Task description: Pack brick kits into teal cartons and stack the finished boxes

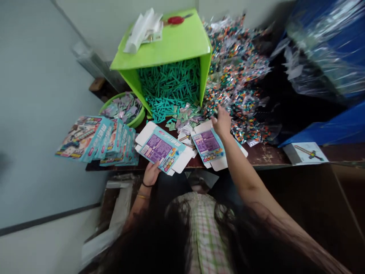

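My left hand (152,173) grips the lower edge of a light-blue carton (159,148) with its white end flaps folded out and a purple printed panel facing up. My right hand (222,121) reaches over a second such carton (209,144) lying on the table, to the near edge of a heap of clear bags of coloured small parts (235,91). Its thumb stands apart from the fingers, and I see nothing between them. Between the two cartons lie white printed papers (186,137). Small greenish packets (186,116) are scattered just beyond.
A green bin (162,53) on its side spills teal sticks (171,83). Left of it stand a green basin (139,118) of packets and stacked filled boxes (85,139). A small white box (306,153) sits on the table edge (264,158), near a blue plastic-wrapped container (336,45).
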The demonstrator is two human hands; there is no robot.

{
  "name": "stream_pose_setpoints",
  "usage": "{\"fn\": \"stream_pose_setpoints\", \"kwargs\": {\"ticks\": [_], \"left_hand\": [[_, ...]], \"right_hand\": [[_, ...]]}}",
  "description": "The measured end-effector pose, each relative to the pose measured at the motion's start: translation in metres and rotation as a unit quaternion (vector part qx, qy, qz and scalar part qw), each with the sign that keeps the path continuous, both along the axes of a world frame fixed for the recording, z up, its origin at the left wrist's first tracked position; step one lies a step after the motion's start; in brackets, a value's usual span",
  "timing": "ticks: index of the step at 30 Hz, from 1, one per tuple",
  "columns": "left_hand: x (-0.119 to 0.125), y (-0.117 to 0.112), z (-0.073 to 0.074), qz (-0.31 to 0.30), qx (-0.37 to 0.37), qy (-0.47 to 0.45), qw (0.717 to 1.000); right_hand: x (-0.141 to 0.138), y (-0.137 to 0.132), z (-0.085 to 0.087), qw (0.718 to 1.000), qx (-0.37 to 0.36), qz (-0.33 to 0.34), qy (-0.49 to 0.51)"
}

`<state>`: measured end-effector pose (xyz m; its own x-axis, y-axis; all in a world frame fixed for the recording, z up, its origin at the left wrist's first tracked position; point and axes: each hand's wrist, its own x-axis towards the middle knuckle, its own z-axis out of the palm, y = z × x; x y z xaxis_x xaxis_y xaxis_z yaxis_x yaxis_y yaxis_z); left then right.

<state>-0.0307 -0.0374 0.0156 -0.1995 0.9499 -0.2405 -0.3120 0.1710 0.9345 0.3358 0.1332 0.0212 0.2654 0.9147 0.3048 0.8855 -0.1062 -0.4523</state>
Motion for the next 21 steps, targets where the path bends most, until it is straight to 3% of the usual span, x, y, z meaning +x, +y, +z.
{"fn": "stream_pose_setpoints", "kwargs": {"ticks": [3, 4, 6, 8, 10, 12, 14, 18, 21], "left_hand": [[0.004, 0.005, -0.005, -0.007, 0.011, 0.005, 1.000], [0.003, 0.006, -0.006, -0.004, 0.014, 0.008, 1.000], [-0.001, 0.006, -0.010, 0.003, 0.015, 0.015, 1.000], [-0.003, 0.005, -0.013, 0.008, 0.010, 0.017, 1.000], [0.001, 0.003, -0.014, 0.014, 0.001, 0.010, 1.000], [0.011, 0.001, -0.013, 0.017, -0.014, -0.001, 1.000], [0.028, -0.003, -0.011, 0.009, -0.033, -0.013, 0.999], [0.068, -0.010, -0.012, -0.010, -0.046, -0.033, 0.998], [0.094, -0.018, -0.017, 0.004, -0.002, -0.017, 1.000]], "right_hand": [[-0.055, -0.052, -0.020, 0.995, -0.026, 0.090, -0.037], [-0.069, -0.073, -0.030, 0.986, -0.036, 0.153, -0.052], [-0.081, -0.109, -0.051, 0.964, -0.043, 0.251, -0.071], [-0.069, -0.123, -0.068, 0.969, -0.056, 0.234, -0.063], [-0.041, -0.114, -0.074, 0.983, -0.062, 0.166, -0.040], [-0.017, -0.096, -0.071, 0.991, -0.056, 0.118, -0.007], [-0.011, -0.086, -0.062, 0.992, -0.032, 0.110, 0.048], [-0.055, -0.120, -0.041, 0.954, 0.002, 0.191, 0.230], [-0.095, -0.161, -0.028, 0.935, 0.013, 0.212, 0.285]]}}
